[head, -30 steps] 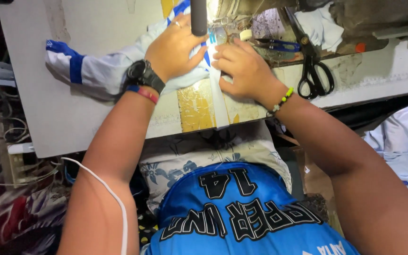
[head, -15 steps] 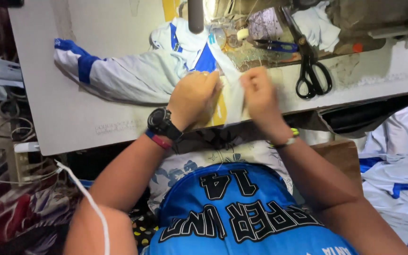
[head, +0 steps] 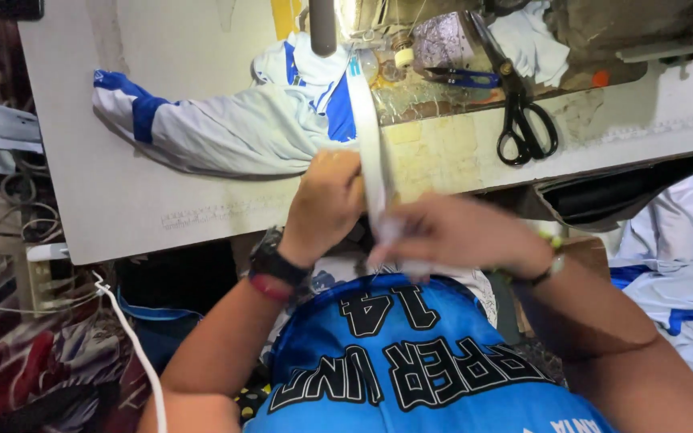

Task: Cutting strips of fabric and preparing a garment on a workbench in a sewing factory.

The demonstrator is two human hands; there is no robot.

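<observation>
Both hands pinched a narrow white fabric strip (head: 370, 152) that ran from the sewing machine to the table edge, the left hand (head: 326, 200) closed beside it, the blurred right hand (head: 459, 236) gripping its lower end; it looked light, limp and best held by its edges.

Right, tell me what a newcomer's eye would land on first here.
Both hands meet at the near table edge: the left hand and the blurred right hand pinch a white fabric strip running up towards the sewing machine. Left of it a white-and-blue garment lies bunched on the pale table, and black scissors rest to the right.
</observation>
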